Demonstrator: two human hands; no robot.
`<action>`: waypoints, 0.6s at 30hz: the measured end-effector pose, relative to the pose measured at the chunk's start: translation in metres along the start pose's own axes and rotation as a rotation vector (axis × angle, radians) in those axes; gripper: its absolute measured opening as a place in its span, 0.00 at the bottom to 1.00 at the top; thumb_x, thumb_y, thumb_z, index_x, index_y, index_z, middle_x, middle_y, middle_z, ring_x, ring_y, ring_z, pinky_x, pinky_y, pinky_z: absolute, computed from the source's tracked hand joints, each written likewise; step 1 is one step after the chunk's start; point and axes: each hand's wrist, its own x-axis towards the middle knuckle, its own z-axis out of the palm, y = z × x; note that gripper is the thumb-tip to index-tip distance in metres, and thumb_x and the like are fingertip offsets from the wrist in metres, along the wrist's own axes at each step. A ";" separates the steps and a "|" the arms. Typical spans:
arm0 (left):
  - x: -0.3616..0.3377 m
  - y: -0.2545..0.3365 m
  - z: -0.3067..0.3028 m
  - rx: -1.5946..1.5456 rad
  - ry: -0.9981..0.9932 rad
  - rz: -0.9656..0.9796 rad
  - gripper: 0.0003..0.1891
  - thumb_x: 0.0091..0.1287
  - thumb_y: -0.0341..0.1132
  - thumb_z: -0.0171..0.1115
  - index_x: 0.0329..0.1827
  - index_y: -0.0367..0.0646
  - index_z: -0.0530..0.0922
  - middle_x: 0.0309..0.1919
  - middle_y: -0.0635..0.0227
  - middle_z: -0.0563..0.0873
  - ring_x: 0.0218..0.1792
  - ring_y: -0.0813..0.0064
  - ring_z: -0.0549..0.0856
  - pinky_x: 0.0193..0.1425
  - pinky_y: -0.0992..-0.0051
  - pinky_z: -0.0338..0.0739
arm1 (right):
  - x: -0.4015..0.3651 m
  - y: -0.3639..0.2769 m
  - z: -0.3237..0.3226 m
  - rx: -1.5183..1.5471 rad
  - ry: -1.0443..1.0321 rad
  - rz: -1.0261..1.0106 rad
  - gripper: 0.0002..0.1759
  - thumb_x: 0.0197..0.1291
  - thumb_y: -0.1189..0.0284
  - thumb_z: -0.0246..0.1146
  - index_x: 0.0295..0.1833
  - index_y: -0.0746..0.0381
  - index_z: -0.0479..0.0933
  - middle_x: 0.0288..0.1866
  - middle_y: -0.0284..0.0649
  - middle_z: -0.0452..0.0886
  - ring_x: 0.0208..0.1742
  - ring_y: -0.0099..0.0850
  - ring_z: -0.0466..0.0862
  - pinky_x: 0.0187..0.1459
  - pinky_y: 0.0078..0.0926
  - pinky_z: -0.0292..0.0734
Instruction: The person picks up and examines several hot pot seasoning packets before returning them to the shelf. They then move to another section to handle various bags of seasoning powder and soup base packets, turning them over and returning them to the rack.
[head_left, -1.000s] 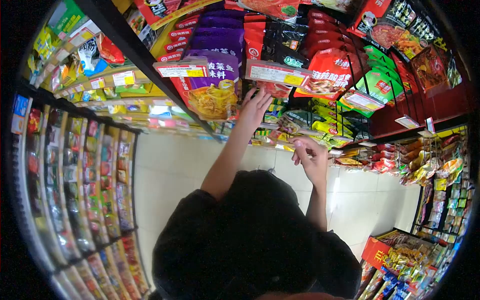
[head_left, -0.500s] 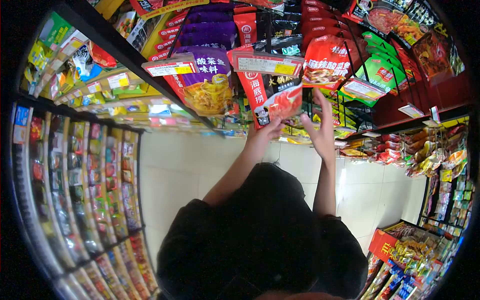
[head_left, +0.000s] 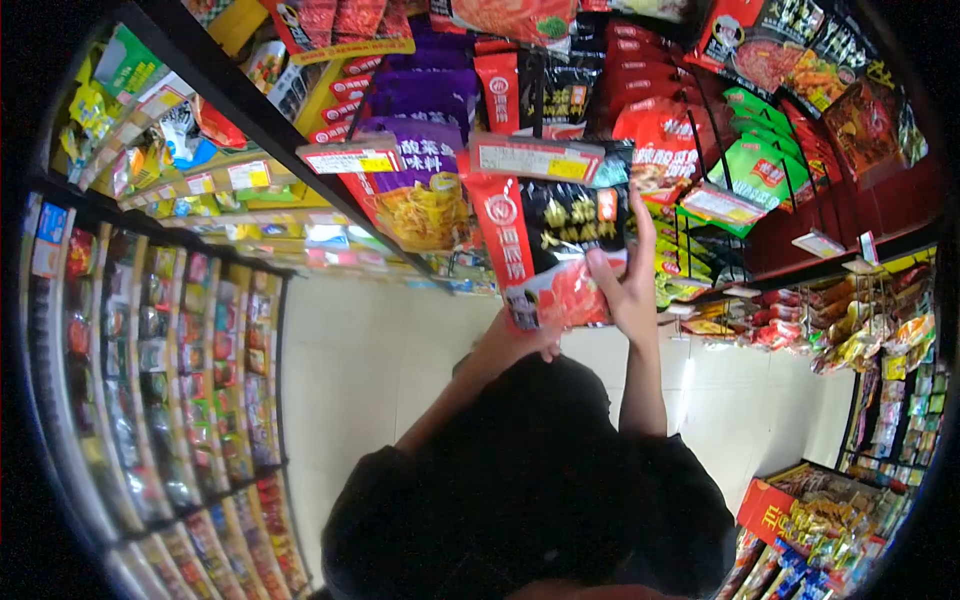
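Note:
A red and black pouch of hot pot seasoning point(head_left: 575, 245) hangs tilted in front of the rack, its upper part behind a clear price tag holder point(head_left: 537, 157). My left hand point(head_left: 528, 338) grips the bottom edge of this pouch, with some fingers hidden beneath it. At its right edge my right hand point(head_left: 633, 290) is closed on it, thumb on the front and the other fingers along the side and behind. Purple pickled-fish seasoning pouches point(head_left: 425, 190) hang just to the left. Red pouches point(head_left: 655, 140) hang to the right, close to my right fingertips.
Green pouches point(head_left: 760, 170) hang further right on dark hooks. Another price tag holder point(head_left: 350, 160) juts out at left. Shelves of small packets point(head_left: 150, 350) line the left side. A red display box point(head_left: 770, 510) stands at lower right on the pale tiled floor point(head_left: 340, 350).
The seasoning pouch has come lower and nearer to me, showing more of its front. My right hand has gone from open beside it to gripping its right edge. My left hand moved down with it.

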 end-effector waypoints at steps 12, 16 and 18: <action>-0.064 0.145 -0.006 0.954 -0.445 0.302 0.15 0.71 0.39 0.71 0.57 0.45 0.85 0.48 0.64 0.91 0.49 0.66 0.91 0.53 0.68 0.85 | -0.041 -0.072 -0.093 -0.433 -0.663 0.099 0.42 0.60 0.80 0.71 0.81 0.54 0.67 0.73 0.51 0.79 0.65 0.47 0.86 0.57 0.36 0.85; -0.079 0.234 0.009 0.717 -0.153 0.833 0.07 0.62 0.25 0.75 0.43 0.39 0.90 0.43 0.64 0.93 0.40 0.66 0.92 0.42 0.74 0.85 | -0.015 -0.139 -0.086 -0.451 -0.442 -0.347 0.31 0.61 0.80 0.69 0.72 0.68 0.76 0.61 0.56 0.87 0.48 0.42 0.92 0.51 0.34 0.85; -0.067 0.264 0.027 0.821 0.227 1.262 0.09 0.58 0.21 0.73 0.42 0.37 0.91 0.43 0.62 0.92 0.42 0.63 0.91 0.43 0.71 0.84 | 0.010 -0.168 -0.066 -0.525 -0.296 -0.397 0.28 0.63 0.81 0.66 0.70 0.70 0.77 0.61 0.54 0.87 0.45 0.38 0.91 0.50 0.31 0.84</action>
